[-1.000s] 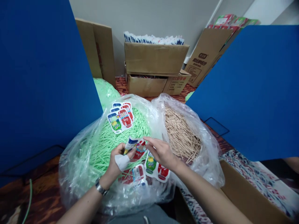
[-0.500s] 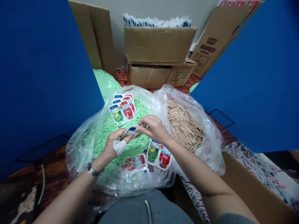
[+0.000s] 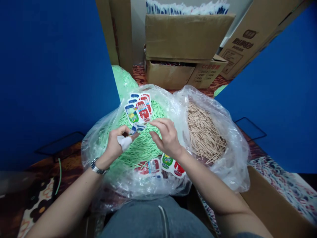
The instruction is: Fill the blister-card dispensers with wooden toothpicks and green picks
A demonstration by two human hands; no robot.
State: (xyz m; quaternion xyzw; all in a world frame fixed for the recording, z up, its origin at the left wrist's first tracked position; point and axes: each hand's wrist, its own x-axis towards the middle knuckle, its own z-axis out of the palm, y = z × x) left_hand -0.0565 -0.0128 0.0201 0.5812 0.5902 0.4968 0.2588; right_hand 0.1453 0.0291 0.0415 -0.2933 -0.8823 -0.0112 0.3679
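Observation:
My left hand (image 3: 116, 140), with a white wrap (image 3: 125, 142) about the thumb, pinches a small printed packet (image 3: 138, 128) seen nearly edge-on. To its right my right hand (image 3: 167, 137) has its fingers apart; the fingertips are close to the packet's far end, and nothing shows in them. Below both hands lie many thin green sticks (image 3: 141, 148) in a clear plastic bag (image 3: 95, 132). Fanned on the sticks are several twin-shaped packets (image 3: 138, 111), green and red with Sprite and Cola prints. Two more, a red packet (image 3: 150, 167) and a green-and-red packet (image 3: 167, 161), lie nearer me.
A second clear bag (image 3: 237, 145) holds tan sticks (image 3: 205, 135). Behind stand stacked cardboard boxes (image 3: 185, 38), the upper full of white-and-blue packets (image 3: 185, 8). An open carton (image 3: 269, 201) with many packets (image 3: 284, 178) is at lower right. Blue panels (image 3: 56, 66) flank both sides.
My right hand has come off the packet and opened, moving slightly right of it. My left hand keeps its hold, and the packet is tilted differently. The camera view has shifted.

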